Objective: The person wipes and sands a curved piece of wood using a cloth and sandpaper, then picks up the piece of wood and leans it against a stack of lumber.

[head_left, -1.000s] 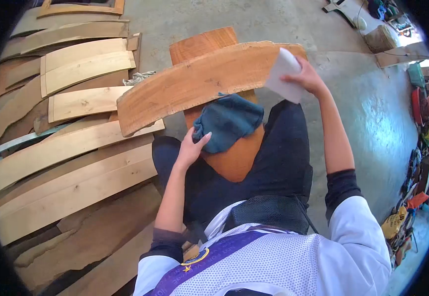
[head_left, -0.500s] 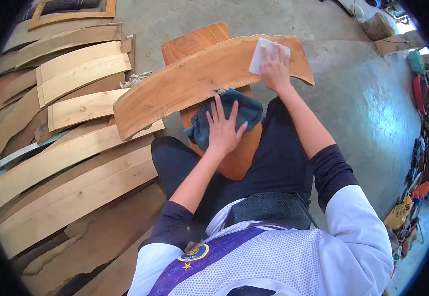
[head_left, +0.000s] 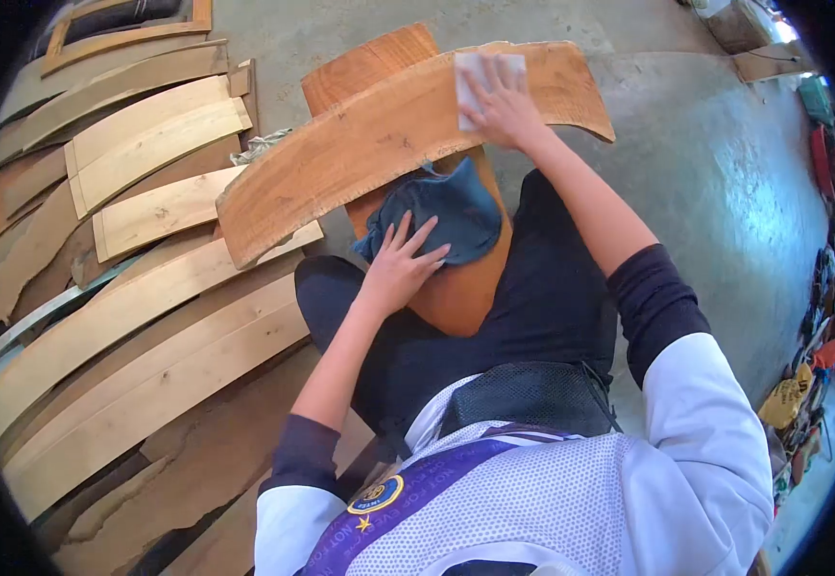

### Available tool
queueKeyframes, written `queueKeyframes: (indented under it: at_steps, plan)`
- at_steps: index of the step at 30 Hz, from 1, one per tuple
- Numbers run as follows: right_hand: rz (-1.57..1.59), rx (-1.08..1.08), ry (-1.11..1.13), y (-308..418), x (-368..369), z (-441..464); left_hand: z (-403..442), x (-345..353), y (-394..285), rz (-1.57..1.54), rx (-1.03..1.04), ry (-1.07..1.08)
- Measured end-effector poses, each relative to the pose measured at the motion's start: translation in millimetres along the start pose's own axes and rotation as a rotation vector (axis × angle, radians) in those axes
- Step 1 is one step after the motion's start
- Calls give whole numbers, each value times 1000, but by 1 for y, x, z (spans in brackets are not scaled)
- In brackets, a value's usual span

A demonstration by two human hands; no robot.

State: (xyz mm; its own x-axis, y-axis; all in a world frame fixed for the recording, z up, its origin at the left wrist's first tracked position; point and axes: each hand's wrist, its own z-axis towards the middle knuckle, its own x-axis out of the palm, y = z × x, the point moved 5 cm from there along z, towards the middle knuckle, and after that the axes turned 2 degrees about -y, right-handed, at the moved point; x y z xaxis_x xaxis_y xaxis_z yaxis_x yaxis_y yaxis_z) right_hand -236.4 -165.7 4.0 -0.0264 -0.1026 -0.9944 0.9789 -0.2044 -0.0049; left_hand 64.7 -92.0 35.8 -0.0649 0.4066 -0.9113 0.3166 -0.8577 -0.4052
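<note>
A long curved wooden board (head_left: 360,144) lies crosswise over a reddish-brown wooden piece (head_left: 369,67) in front of my lap. My right hand (head_left: 502,104) rests with spread fingers on a white sheet (head_left: 468,91), pressing it flat on the board's right half. Below the board's near edge is a bunched dark blue cloth (head_left: 456,216), on the lower part of the brown piece. My left hand (head_left: 400,264) lies with fingers apart on the left side of that cloth.
Many wooden planks (head_left: 168,346) are laid out on the left, with a wooden frame (head_left: 129,38) at the far left. A light crumpled cloth (head_left: 262,146) sits beyond the board's left part. Assorted items, including a yellow bag (head_left: 784,398), line the right side.
My right hand has brought the white sheet down onto the board and moved it left. My left hand went from gripping the cloth's edge to lying on it, then slid back toward its left side.
</note>
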Motion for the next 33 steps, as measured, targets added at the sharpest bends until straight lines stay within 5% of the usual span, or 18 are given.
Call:
queueKeyframes:
  at_steps: [5, 8, 11, 14, 17, 20, 21, 24, 27, 33]
  plan:
    - [165, -290, -176, -10, 4, -25, -3, -22, -21, -178, -127, -87]
    - [-159, -29, 109, -60, -2, -6, 11, -31, -11, -198, -182, -293]
    - [-220, 155, -1, -54, 10, -1, 51, -61, 14, -123, -269, -549]
    - [-103, -51, -32, 13, 0, -12, 97, -67, 61, 3, -405, -686]
    - [87, -226, -93, 29, -8, -25, 118, -44, 118, 205, -511, -617]
    - [-6, -91, 53, -17, -10, -5, 121, -41, 119, 290, -566, -540]
    - [-83, -64, -129, -33, 0, 0, 119, -40, 121, 277, -581, -538]
    - [-134, 171, -129, -36, -1, 36, 123, -44, 119, 248, -582, -533]
    - [-257, 112, 4, 20, 14, 59, 120, -43, 118, 226, -596, -543]
    - [131, -244, -87, 84, -17, 2, 119, -46, 116, 211, -587, -560]
